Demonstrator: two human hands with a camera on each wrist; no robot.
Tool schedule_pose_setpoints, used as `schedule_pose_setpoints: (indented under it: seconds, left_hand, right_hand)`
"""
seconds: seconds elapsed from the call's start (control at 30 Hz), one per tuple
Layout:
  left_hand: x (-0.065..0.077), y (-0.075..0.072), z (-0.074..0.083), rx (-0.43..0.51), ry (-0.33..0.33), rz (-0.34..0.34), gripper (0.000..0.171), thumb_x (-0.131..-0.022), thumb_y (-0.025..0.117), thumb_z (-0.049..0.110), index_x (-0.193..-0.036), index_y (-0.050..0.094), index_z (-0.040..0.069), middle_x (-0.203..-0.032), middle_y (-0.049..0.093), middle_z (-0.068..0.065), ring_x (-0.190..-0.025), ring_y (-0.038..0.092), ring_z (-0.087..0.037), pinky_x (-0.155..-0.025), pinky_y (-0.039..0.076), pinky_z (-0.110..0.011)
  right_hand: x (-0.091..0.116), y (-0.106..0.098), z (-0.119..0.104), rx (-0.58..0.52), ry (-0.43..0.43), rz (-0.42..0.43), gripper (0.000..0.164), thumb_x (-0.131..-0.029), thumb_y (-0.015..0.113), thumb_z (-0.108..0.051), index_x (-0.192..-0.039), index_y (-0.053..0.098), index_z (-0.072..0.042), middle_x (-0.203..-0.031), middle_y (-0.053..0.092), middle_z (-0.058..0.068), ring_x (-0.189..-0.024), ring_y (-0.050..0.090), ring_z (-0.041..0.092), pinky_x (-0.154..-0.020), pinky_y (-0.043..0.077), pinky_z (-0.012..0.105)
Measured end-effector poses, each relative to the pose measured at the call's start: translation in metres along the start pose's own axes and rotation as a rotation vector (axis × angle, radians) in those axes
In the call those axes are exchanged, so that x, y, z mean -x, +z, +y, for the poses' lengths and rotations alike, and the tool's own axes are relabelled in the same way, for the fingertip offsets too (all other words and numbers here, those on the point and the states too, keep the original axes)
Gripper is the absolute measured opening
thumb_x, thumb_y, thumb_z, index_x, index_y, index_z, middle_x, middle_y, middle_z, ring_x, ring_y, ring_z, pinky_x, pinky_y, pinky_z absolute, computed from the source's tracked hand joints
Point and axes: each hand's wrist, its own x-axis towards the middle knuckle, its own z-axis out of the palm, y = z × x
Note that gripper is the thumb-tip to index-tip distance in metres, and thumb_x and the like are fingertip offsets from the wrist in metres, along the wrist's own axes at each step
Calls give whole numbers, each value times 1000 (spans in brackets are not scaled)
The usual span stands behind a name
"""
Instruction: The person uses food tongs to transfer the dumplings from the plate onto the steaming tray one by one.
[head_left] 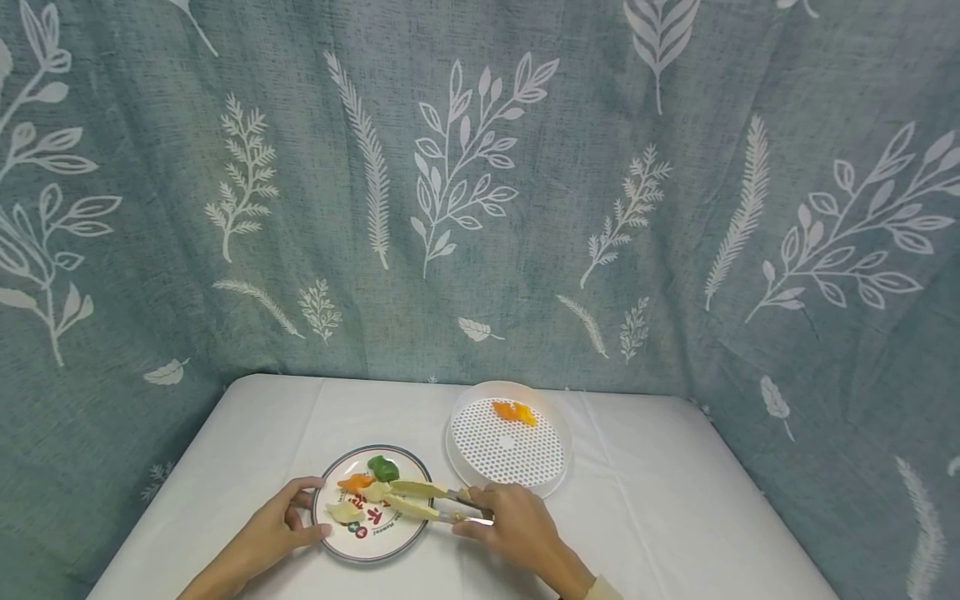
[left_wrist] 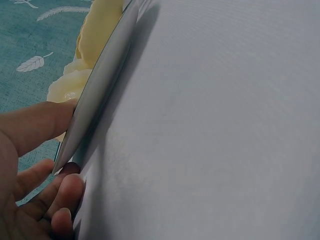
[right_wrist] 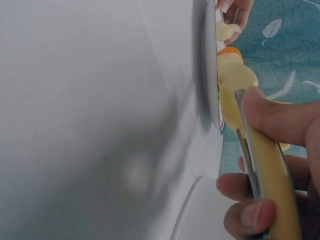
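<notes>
A white plate (head_left: 360,559) with a dark rim and red print lies at the front. At its left edge my left hand (head_left: 272,533) holds the rim; the left wrist view has the thumb on the plate (left_wrist: 95,95) and fingers curled by its underside. My right hand (head_left: 517,523) grips tongs (head_left: 420,489) with pale yellow ends and metal handles. Their tips reach over the plate to a pale dumpling-like piece (head_left: 377,492). Beside it lie another pale piece (head_left: 345,512), an orange piece (head_left: 355,482) and a green piece (head_left: 383,468).
Behind and right of the plate stands a round white perforated tray (head_left: 480,458) with a raised rim. An orange-and-yellow piece or pair (head_left: 514,412) sits near its back. A white cloth (head_left: 652,483) covers the table, and a teal leaf-patterned curtain (head_left: 525,317) hangs around it.
</notes>
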Motion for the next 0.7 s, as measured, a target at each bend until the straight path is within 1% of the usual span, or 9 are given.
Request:
schedule_pose_setpoints:
  seconds: [0.13,0.23,0.37,0.53,0.7]
  left_hand:
    - [0,0,-1,5,-1,4,82,-74,93,27,-142,52,8,-111,62,-4,-75,48,-20,-58,42,-29]
    - [-1,1,-2,12,3,4,82,-74,93,28,-142,52,8,-111,62,-4,-76,48,-20,-58,42,-29]
    - [-1,1,-3,21,5,4,81,-74,94,28,-141,53,9,-111,62,-4,-76,48,-20,-59,42,-29]
    - [-1,1,-3,15,-3,5,82,-73,94,29,-142,52,9,-112,62,-5,-77,48,-20,-59,42,-29]
    - [-1,1,-3,19,1,3,82,-74,94,28,-142,52,9,-111,62,-5,-78,47,-20,-59,41,-29]
  right_hand:
    - [0,-2,-1,5,-4,-20,45,-82,80,-57,-102,79,-17,-64,37,-16,-58,31,1,-51,30,22]
    - [-2,-1,-2,20,-14,-25,48,-82,80,-58,-106,79,-16,-64,37,-16,-58,32,2,-52,30,22]
    - [-6,3,-3,32,-12,-32,53,-82,79,-60,-114,79,-18,-64,38,-16,-58,33,2,-53,30,22]
    - [-9,7,-5,25,-25,-14,49,-82,79,-58,-111,79,-18,-62,36,-16,-56,31,2,-52,29,22]
    - [-9,10,-6,17,-29,11,49,-81,80,-58,-110,80,-18,-62,33,-16,-56,30,1,-51,28,21]
